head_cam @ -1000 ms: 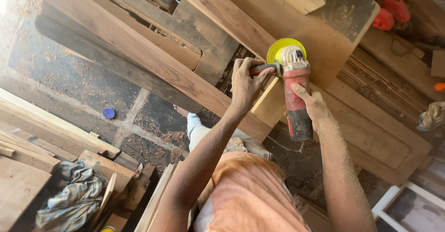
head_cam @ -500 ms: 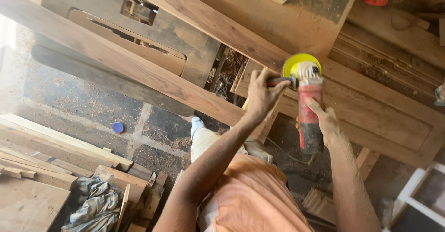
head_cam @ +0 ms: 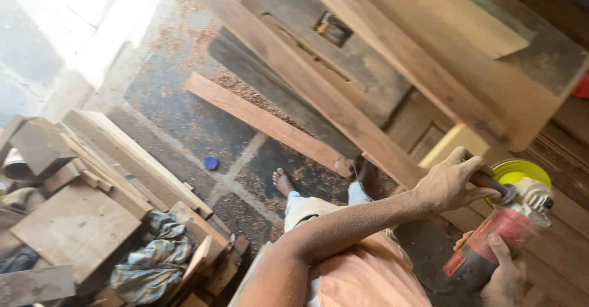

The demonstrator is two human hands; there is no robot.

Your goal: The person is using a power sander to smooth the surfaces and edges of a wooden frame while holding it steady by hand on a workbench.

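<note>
Overhead, the head view shows the angle grinder (head_cam: 503, 227) at lower right above the wooden planks (head_cam: 343, 110), with the left hand (head_cam: 451, 181) clamped on its side handle and the right hand (head_cam: 506, 276) wrapped around the red rear body. Judged rigid and fairly heavy, it warrants this two-point hold. Its long axis runs from lower left up to the right, yellow guard (head_cam: 521, 172) leading.

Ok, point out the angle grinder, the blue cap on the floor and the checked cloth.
angle grinder (head_cam: 498, 236): head view, on its red body.
blue cap (head_cam: 211, 163): head view, on its top.
checked cloth (head_cam: 153, 259): head view, on the crumpled middle.
</note>
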